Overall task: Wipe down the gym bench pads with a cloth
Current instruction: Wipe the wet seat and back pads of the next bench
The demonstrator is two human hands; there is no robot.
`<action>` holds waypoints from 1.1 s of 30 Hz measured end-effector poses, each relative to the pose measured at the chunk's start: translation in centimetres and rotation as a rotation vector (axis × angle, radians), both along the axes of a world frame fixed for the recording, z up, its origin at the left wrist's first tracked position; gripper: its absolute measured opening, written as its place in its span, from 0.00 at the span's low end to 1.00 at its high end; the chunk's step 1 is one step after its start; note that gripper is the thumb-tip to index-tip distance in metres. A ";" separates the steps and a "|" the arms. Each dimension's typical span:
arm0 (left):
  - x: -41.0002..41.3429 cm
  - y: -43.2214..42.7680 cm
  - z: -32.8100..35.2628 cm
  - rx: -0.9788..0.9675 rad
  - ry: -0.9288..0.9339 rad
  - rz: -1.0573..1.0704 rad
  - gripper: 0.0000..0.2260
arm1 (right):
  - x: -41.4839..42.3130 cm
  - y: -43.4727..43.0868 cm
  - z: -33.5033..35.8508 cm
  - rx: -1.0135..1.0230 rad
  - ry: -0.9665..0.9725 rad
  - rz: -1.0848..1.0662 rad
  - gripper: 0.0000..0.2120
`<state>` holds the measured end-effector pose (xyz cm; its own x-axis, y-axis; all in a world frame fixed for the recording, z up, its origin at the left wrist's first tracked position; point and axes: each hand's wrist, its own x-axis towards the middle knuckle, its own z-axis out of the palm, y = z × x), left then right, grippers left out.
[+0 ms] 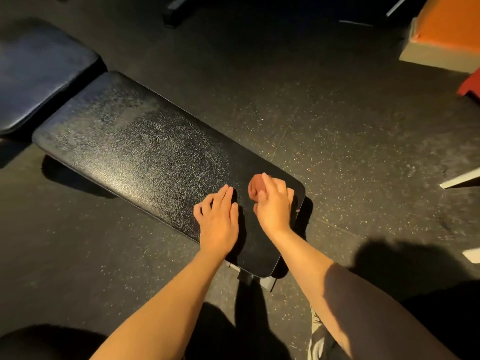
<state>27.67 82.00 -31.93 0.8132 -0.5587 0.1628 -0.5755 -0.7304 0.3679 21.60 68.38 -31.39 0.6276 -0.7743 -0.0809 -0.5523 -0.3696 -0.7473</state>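
**Two pads to wipe, one cloth in use**

Took the long pad [130,152] as landmark; lies diagonally across the speckled floor [337,152].

Positions:
- Found the cloth [255,185], reddish-brown and bunched, on the long pad's near end, close to its right corner.
- Recorded the right hand [274,203] on top of the cloth, fingers curled round the bundle and pressing it onto the vinyl.
- Recorded the left hand [218,216] just beside it, also on the near end: flat, palm down, fingers straight, holding nothing. Judged to be bracing.
- Saw a narrow strip of bare pad between the hands; no contact.

Progress:
- Saw a mottled, streaky sheen over the middle and far stretch of the long pad, and a darker, flatter surface at the near end around the hands.
- Cannot tell whether that sheen is wiping moisture or lamp glare.
- Judged the long pad to be in progress, with the near end being worked now.
- Noted the second pad [39,74], bluish, just beyond the long pad's far end, well apart from the cloth. Judged likely left to do; unconfirmed.

Other:
- Orange box [446,29] well beyond the long pad's right side.
- Shoe [319,341] on the floor below its near end.
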 end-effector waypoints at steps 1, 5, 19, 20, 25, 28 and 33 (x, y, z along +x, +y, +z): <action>0.1 0.2 0.2 -0.030 0.021 -0.015 0.20 | 0.2 0.9 0.1 -0.018 -0.010 0.042 0.22; 0.8 1.7 0.5 -0.122 0.143 -0.069 0.20 | 0.3 4.1 0.6 -0.035 -0.024 0.198 0.21; -2.1 7.0 6.2 -0.512 0.533 0.314 0.16 | 2.6 11.9 5.4 0.559 -0.112 0.199 0.15; -1.8 7.6 6.4 -0.558 0.549 0.373 0.16 | 3.0 12.9 6.0 0.604 -0.162 0.204 0.15; 1.6 10.1 7.5 -0.801 0.586 0.404 0.22 | 5.6 16.4 8.1 0.725 -0.212 0.341 0.14; 5.5 11.8 7.5 -0.780 0.429 0.498 0.20 | 7.9 16.7 8.8 0.553 -0.169 0.513 0.16; 9.1 12.4 8.4 -0.765 0.291 0.530 0.16 | 9.5 15.7 7.8 0.187 -0.126 0.571 0.17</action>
